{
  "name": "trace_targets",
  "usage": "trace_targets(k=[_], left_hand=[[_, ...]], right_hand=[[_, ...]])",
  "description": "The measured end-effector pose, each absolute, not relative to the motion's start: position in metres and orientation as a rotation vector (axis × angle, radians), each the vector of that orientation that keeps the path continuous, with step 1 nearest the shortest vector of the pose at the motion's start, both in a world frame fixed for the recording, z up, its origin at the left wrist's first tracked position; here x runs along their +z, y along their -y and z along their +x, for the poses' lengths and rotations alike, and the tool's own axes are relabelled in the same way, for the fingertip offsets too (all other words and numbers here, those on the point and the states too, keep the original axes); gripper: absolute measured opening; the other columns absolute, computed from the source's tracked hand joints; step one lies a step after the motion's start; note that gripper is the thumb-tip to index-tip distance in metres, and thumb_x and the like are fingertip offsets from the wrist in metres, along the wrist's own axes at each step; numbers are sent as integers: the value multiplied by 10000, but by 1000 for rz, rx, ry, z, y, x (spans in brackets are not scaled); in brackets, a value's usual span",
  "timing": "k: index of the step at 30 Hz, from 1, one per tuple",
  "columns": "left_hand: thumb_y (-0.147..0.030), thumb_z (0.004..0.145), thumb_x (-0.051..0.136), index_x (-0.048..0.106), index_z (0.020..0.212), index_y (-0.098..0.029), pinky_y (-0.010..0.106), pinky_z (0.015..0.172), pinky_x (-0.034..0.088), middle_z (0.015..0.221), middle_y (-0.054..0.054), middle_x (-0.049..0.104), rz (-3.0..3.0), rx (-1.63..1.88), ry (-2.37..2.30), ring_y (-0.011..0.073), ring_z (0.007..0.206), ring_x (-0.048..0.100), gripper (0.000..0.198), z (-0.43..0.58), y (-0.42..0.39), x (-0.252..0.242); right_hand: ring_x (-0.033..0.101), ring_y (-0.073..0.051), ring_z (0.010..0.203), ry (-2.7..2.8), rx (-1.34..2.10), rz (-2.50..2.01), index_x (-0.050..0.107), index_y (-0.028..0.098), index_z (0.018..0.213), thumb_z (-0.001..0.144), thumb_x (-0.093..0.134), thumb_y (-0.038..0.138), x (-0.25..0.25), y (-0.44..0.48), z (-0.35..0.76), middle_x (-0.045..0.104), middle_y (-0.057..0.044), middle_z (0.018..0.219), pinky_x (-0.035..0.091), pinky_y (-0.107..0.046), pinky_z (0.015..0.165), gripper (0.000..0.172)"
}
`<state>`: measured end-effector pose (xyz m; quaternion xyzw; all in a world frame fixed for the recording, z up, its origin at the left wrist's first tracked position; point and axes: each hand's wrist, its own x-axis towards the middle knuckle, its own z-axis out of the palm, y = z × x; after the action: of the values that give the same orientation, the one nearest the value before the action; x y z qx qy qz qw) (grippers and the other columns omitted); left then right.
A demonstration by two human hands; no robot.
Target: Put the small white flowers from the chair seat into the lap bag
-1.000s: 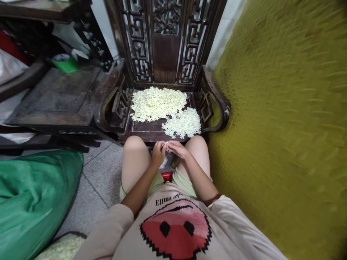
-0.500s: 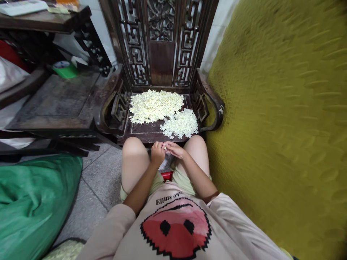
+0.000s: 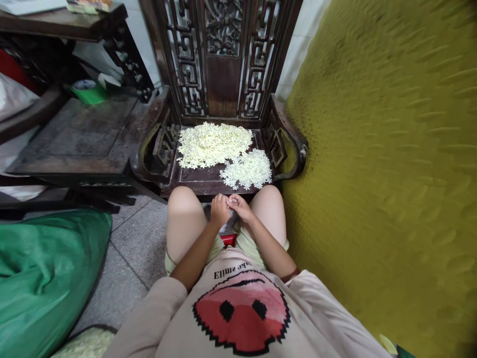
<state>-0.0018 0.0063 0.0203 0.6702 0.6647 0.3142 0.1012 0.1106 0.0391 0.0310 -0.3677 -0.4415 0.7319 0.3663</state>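
My left hand [image 3: 219,211] and my right hand [image 3: 241,207] meet between my knees, just in front of a dark carved chair [image 3: 206,175]. The fingers of both hands are curled, with the fingertips touching. A tiny pale speck shows at the right fingertips; what the hands pinch is mostly hidden. On the chair seat lies a wide heap of small cream-yellow star-shaped pieces [image 3: 212,143]. A smaller, whiter heap of similar pieces [image 3: 248,170] lies nearer to me on the right.
A dark wooden side seat [image 3: 74,129] at left carries a green tape roll [image 3: 88,92]. Green cloth or sacking [image 3: 44,268] bulges on the floor at left. A tall yellow textured surface [image 3: 380,179] fills the right. A container of pale pieces [image 3: 85,343] is at bottom left.
My right fingers have curled in closer against the left hand, and the small white bit between them is now less visible. Both heaps look the same. The view has shifted very slightly.
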Motion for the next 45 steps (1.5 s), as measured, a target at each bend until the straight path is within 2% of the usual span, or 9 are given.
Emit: trace_targets(k=[8, 13, 18, 24, 28, 30, 34, 39, 45], left_hand=[[-240, 840, 249, 379, 716, -206, 350, 717, 363, 759, 72, 453, 1767, 1237, -1690, 211, 764, 446, 184, 4, 0, 26], [-318, 834, 260, 361, 679, -209, 316, 684, 360, 722, 35, 417, 1534, 1237, -1539, 175, 709, 423, 215, 2, 8, 32], [-328, 797, 300, 377, 645, -202, 277, 659, 365, 637, 2, 418, 1187, 1166, -1349, 141, 638, 409, 212, 2, 8, 33], [-363, 782, 362, 381, 613, -196, 256, 630, 376, 593, -8, 420, 1004, 1179, -1344, 129, 617, 404, 239, 12, 3, 35], [-413, 763, 413, 412, 608, -191, 262, 652, 399, 614, 6, 468, 968, 1229, -1318, 131, 633, 446, 271, -17, 2, 36], [-432, 743, 449, 437, 635, -192, 261, 674, 410, 636, 1, 495, 940, 1263, -1363, 133, 657, 476, 264, -41, 1, 34], [-442, 715, 493, 484, 716, -188, 270, 696, 421, 674, -5, 555, 832, 1189, -1422, 137, 677, 544, 254, -66, -9, 30], [-392, 676, 554, 500, 705, -177, 263, 736, 422, 764, 28, 625, 653, 1275, -1476, 153, 785, 602, 223, -51, -20, 31], [-340, 593, 622, 577, 750, -159, 262, 758, 438, 869, 73, 662, 429, 1171, -1332, 177, 869, 618, 244, -45, -18, 30]], right_hand=[[486, -77, 584, 1011, 2077, -843, 504, 188, 709, 610, 727, 408, 37, -38, 115, 528, 36, 660, 403, -202, 554, 329], [459, -79, 561, 1043, 2080, -849, 521, 171, 641, 607, 712, 464, 37, -37, 116, 514, 26, 608, 385, -209, 553, 352], [369, -74, 496, 1110, 1895, -963, 507, 178, 584, 643, 661, 501, 34, -29, 111, 442, 41, 517, 309, -208, 506, 362], [430, -111, 565, 1107, 1615, -1168, 534, 191, 613, 664, 616, 503, 40, -21, 109, 503, 14, 580, 343, -233, 548, 327], [363, -88, 499, 939, 1432, -1256, 500, 194, 622, 702, 585, 515, 46, -29, 133, 452, 31, 542, 321, -227, 506, 342], [361, -82, 484, 938, 1534, -1217, 493, 190, 619, 707, 592, 517, 50, -37, 146, 442, 37, 520, 336, -227, 512, 353], [443, -69, 497, 847, 1784, -1220, 515, 186, 676, 669, 657, 485, 52, -50, 153, 514, 35, 594, 385, -221, 542, 331], [568, -92, 578, 606, 2013, -1259, 517, 193, 770, 747, 606, 438, 49, -55, 142, 617, -1, 739, 438, -223, 573, 261], [568, -72, 537, 616, 2103, -1364, 547, 164, 774, 828, 523, 348, 42, -46, 133, 649, -18, 709, 422, -184, 528, 193]])
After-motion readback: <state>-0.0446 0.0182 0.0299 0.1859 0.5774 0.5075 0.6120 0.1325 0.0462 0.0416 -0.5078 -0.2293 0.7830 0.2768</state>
